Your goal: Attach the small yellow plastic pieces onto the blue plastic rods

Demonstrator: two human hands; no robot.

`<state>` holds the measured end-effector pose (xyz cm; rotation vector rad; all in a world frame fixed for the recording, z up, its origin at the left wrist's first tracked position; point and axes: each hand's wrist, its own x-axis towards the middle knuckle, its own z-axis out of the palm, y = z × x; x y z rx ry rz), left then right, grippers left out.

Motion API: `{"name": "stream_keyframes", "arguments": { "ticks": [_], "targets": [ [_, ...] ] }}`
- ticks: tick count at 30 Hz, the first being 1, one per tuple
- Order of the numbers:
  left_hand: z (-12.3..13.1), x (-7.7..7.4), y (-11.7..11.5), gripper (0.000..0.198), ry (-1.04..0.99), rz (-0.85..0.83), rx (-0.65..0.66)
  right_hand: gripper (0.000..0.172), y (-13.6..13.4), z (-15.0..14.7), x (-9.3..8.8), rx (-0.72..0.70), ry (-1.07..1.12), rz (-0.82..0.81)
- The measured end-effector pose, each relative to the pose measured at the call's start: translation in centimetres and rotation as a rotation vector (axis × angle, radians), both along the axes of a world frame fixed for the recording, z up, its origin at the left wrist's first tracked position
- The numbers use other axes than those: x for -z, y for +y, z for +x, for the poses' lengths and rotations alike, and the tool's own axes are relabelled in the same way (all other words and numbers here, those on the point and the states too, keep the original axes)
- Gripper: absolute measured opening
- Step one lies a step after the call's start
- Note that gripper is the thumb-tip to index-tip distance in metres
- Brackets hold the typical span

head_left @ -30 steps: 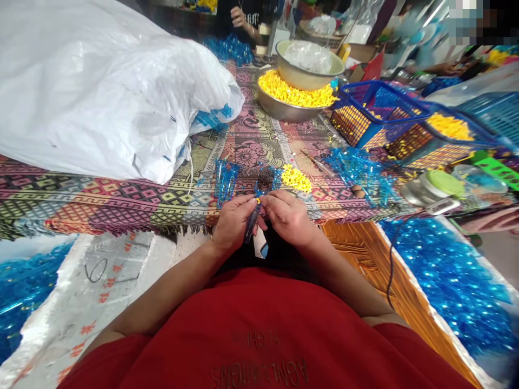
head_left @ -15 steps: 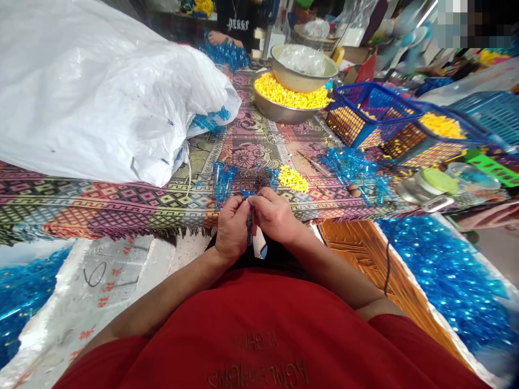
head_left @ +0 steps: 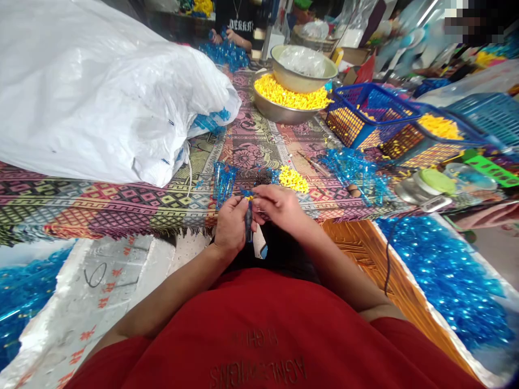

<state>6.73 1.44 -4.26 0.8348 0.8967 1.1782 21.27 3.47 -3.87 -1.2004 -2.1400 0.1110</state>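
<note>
the left fingers [head_left: 242,206] pinch a slim blue plastic piece [head_left: 248,224] upright, while the right fingers [head_left: 259,197] are pressed together at a tiny yellow bit [head_left: 250,198] on its top end, so the piece stands between both hands, above the lap. the step in hand looks like fitting yellow to blue, and the next move seems to call for a steady push to seat it. just ahead of the fingers lie a small bunch of blue pieces [head_left: 224,183] and a little heap of yellow bits [head_left: 292,179] on a patterned cloth [head_left: 247,156] over the counter. farther ahead stands a steel bowl of yellow bits [head_left: 279,111], with a co-worker's hands [head_left: 225,37] beyond it
</note>
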Motion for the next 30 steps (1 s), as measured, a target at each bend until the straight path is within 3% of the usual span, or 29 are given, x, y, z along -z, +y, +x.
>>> {"name": "stream_keyframes", "arguments": {
  "ticks": [5, 11, 15, 19, 23, 30],
  "targets": [
    [-0.5, -0.9, 0.5, 0.019, -0.059, -0.004, 0.002, 0.037, 2.5, 3.0, 0.2, 0.441, -0.182, -0.181],
    [-1.2, -1.2, 0.3, 0.021, -0.116, -0.045, 0.039, 0.044, 4.4, 4.4, 1.4, 0.547, -0.084, -0.297],
    [-2.6, -1.6, 0.4, 0.018, -0.142, -0.065, 0.028, 0.041, 2.4, 5.6, 0.9, 0.466, -0.152, -0.175],
    [-3.7, -1.9, 0.5, 0.014, -0.150, -0.066, -0.014, 0.033, -0.6, 5.6, 0.1, 0.184, -0.469, 0.056],
    [-4.2, -2.0, 0.5, 0.015, -0.155, -0.077, -0.010, 0.027, -2.0, 4.9, -0.1, -0.055, -0.663, 0.095],
    [-4.0, -2.1, 0.1, 0.023, -0.189, -0.089, 0.048, 0.031, -0.5, 2.8, -0.2, -0.030, -0.535, 0.045]
  ]
}}
